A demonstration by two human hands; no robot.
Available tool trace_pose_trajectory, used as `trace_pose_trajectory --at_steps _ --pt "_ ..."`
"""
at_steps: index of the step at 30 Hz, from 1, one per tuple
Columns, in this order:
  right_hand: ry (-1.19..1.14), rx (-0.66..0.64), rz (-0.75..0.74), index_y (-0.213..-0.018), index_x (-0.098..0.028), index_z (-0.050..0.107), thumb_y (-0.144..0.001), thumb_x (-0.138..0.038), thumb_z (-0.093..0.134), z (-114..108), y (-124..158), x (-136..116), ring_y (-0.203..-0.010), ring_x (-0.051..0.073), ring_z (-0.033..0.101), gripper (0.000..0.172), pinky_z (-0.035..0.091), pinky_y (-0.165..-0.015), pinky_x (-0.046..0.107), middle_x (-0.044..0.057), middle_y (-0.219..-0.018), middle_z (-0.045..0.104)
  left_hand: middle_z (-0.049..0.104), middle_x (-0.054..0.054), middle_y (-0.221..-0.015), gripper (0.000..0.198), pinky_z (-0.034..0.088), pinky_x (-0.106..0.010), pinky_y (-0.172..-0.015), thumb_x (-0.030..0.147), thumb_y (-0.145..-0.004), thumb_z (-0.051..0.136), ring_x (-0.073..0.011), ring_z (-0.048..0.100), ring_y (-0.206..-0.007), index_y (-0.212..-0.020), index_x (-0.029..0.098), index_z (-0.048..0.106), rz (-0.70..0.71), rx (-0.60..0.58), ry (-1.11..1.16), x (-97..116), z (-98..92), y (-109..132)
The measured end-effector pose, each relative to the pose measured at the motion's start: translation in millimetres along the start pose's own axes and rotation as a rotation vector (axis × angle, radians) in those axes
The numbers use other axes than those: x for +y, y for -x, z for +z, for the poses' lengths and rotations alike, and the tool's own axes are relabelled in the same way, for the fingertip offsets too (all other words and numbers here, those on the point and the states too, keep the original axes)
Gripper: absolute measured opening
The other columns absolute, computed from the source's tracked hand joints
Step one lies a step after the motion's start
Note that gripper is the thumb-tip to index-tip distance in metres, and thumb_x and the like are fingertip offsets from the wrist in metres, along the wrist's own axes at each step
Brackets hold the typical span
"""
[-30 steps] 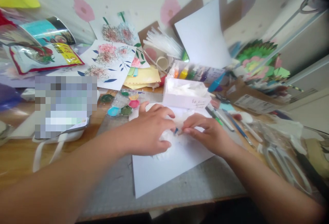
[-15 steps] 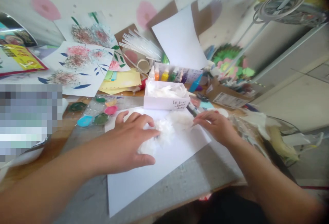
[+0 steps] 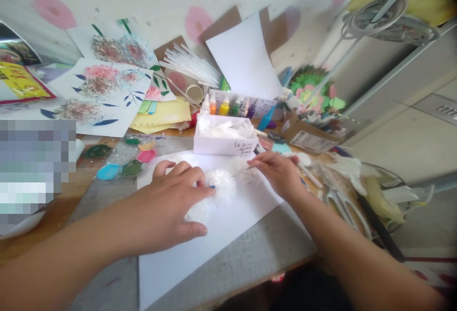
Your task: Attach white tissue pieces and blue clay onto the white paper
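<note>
A fluffy white tuft lies on a white sheet of paper. My left hand reaches over it from the left, thumb apart from the curled fingers; a small blue thing shows by the index fingertip, and what the fingers grip, if anything, is hidden. On the right, my right hand pinches a thin pointed tool, its tip close to thin white fibres. Behind the hands stands a white box with white tissue-like material inside.
Paint bottles stand behind the box. Coloured paint dishes lie to the left, below flower paintings. Scissors and a cardboard box are on the right.
The view has shifted slightly, and the scissors show more clearly. My right hand has moved left, nearer the tuft, with the thin tool now visible. My left hand keeps its pose over the tuft.
</note>
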State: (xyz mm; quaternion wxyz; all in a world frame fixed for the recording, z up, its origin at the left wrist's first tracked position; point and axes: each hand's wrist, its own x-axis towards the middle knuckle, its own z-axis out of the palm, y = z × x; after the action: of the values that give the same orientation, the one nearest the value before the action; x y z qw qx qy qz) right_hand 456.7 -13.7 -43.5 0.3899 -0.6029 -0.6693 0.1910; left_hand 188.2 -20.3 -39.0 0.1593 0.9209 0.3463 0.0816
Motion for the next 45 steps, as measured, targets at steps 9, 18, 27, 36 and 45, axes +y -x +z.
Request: trace_pose_trajectory --at_steps 9,18,27,36,45 --pt "-0.07 -0.054 0.109 -0.076 -0.017 0.06 -0.082 -0.033 0.057 19.0 -10.6 -7.0 -0.068 0.017 0.07 0.017 0.054 -0.066 0.03 0.005 -0.078 0.07 0.058 0.0 -0.109 0.041 0.016 -0.047 -0.098 0.047 -0.07 0.07 -0.027 0.045 -0.105 -0.108 0.034 0.061 0.057 -0.008 0.035 0.6 -3.8 1.0" --pt "0.103 -0.067 0.168 -0.075 -0.018 0.062 -0.082 -0.033 0.055 26.1 -16.4 -11.7 -0.065 0.019 0.069 0.018 0.049 -0.065 0.032 0.004 -0.072 0.071 0.06 0.0 -0.111 0.036 0.016 -0.049 -0.098 0.047 -0.072 0.068 -0.0282 0.046 -0.106 -0.104 0.031 0.062 0.085 -0.016 0.028 0.3 -4.7 3.1" --pt "0.206 -0.085 0.072 -0.066 -0.02 0.061 -0.08 -0.028 0.055 28.1 -13.9 -13.9 -0.067 0.018 0.067 0.018 0.046 -0.063 0.029 0.003 -0.077 0.073 0.058 -0.001 -0.12 0.041 0.015 -0.052 -0.099 0.045 -0.073 0.068 -0.0306 0.044 -0.112 -0.111 0.032 0.061 0.097 -0.034 0.015 0.1 -4.7 2.4" --pt "0.056 0.047 0.039 -0.069 -0.019 0.067 -0.08 -0.03 0.06 8.0 -9.0 -34.3 -0.069 0.018 0.069 0.017 0.054 -0.061 0.029 0.004 -0.075 0.072 0.056 -0.003 -0.124 0.041 0.016 -0.052 -0.099 0.046 -0.073 0.068 -0.0315 0.043 -0.114 -0.111 0.033 0.061 0.105 -0.044 0.011 0.5 -5.5 2.7" --pt "-0.498 -0.13 -0.045 -0.072 -0.019 0.065 -0.081 -0.032 0.064 17.7 10.1 -64.3 -0.066 0.016 0.069 0.016 0.06 -0.066 0.034 0.001 -0.073 0.067 0.055 -0.004 -0.123 0.044 0.015 -0.058 -0.099 0.046 -0.071 0.07 -0.0323 0.041 -0.115 -0.112 0.035 0.06 0.109 -0.069 0.025 3.7 -8.2 2.5"
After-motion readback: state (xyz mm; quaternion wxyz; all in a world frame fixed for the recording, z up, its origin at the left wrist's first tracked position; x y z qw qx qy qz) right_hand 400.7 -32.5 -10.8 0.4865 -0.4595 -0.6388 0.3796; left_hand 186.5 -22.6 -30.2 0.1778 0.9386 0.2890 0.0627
